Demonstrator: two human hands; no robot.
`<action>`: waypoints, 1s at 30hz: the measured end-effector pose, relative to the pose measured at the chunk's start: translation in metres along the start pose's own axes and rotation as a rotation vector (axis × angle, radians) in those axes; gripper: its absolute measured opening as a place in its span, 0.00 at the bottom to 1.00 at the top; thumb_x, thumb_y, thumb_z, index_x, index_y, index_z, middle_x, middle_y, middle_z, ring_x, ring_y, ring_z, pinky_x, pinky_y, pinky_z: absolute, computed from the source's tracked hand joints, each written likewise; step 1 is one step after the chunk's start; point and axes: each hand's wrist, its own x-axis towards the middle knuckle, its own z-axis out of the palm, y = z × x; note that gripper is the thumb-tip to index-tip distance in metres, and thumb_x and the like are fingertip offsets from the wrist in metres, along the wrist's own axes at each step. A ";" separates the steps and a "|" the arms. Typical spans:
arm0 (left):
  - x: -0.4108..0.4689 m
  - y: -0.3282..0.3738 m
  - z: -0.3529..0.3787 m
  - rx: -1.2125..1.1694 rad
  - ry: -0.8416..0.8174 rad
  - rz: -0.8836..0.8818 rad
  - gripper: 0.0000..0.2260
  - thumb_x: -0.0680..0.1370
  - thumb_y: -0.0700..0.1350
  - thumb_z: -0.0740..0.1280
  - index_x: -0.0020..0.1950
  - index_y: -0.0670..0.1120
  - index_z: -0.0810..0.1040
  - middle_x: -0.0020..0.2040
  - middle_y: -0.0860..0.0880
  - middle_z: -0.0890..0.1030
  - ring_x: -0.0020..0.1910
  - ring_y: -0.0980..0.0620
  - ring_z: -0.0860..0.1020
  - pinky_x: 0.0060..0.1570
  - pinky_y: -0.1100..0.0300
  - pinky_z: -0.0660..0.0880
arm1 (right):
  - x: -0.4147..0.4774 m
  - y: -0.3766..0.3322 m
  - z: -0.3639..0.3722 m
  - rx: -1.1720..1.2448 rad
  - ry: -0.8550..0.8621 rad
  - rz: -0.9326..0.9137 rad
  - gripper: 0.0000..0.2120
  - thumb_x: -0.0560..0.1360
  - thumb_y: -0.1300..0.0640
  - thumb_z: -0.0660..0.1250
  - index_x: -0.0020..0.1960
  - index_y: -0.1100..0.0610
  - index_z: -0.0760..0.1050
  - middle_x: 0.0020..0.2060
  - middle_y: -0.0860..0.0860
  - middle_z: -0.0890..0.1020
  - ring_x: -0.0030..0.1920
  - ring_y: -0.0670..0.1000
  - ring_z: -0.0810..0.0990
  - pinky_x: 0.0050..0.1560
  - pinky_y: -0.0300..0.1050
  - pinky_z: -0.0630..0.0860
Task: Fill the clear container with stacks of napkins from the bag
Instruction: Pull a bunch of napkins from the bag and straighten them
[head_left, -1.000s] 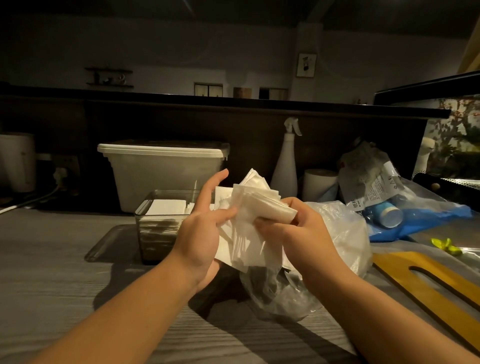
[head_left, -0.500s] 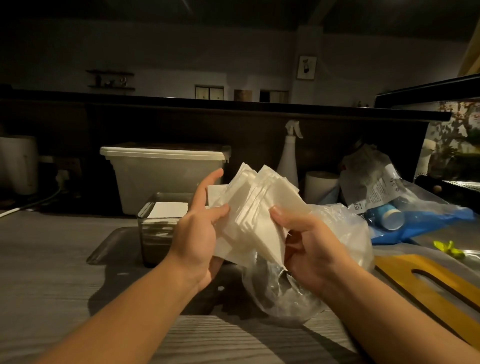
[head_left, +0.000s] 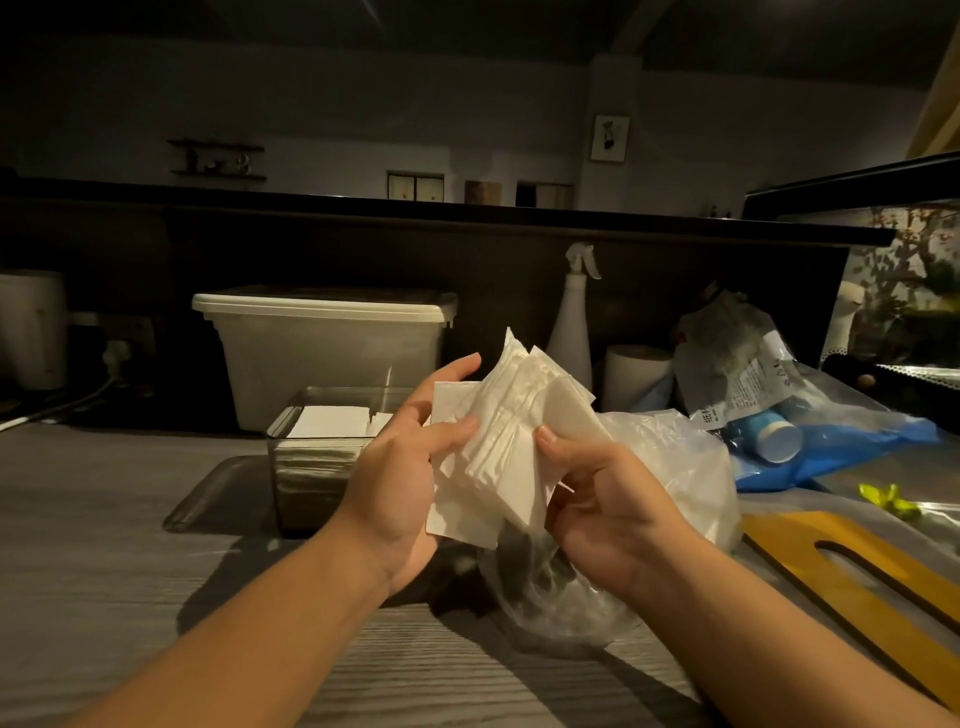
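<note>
A fanned stack of white napkins (head_left: 509, 431) is held in the air above the counter between both hands. My left hand (head_left: 400, 467) grips its left side, thumb across the front. My right hand (head_left: 608, 499) pinches its right edge from below. Under and right of the hands lies the crumpled clear plastic bag (head_left: 670, 467). The clear container (head_left: 311, 467) stands just left of my left hand, with white napkins lying inside near its top.
A lidded white tub (head_left: 327, 353) sits behind the container. A spray bottle (head_left: 571, 322), a paper roll (head_left: 636, 374) and a blue bag with cups (head_left: 810, 441) stand at the back right. A yellow wooden board (head_left: 852, 577) lies at the right.
The napkins were bunched against my right hand; they have spread into a fan. My right hand has dropped to the stack's lower right edge, while my left hand keeps its hold.
</note>
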 end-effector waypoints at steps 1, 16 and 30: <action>0.000 0.000 0.000 -0.003 -0.002 0.000 0.18 0.74 0.45 0.65 0.58 0.65 0.80 0.54 0.53 0.85 0.52 0.47 0.84 0.50 0.44 0.82 | 0.001 -0.001 -0.001 0.011 -0.008 0.004 0.37 0.59 0.64 0.77 0.67 0.60 0.75 0.58 0.59 0.82 0.55 0.60 0.83 0.48 0.55 0.84; 0.003 0.006 -0.002 -0.031 0.036 -0.059 0.18 0.85 0.44 0.55 0.64 0.64 0.77 0.57 0.51 0.84 0.55 0.46 0.83 0.51 0.45 0.81 | 0.004 -0.012 -0.007 -0.052 0.029 -0.147 0.32 0.61 0.63 0.74 0.65 0.56 0.77 0.55 0.56 0.84 0.54 0.58 0.83 0.40 0.53 0.82; -0.002 0.005 0.000 0.152 -0.092 -0.146 0.43 0.72 0.20 0.58 0.70 0.66 0.70 0.57 0.50 0.83 0.57 0.43 0.81 0.57 0.39 0.79 | 0.005 -0.015 -0.008 -0.107 0.108 -0.218 0.22 0.71 0.68 0.71 0.64 0.59 0.77 0.55 0.57 0.83 0.49 0.58 0.84 0.34 0.51 0.81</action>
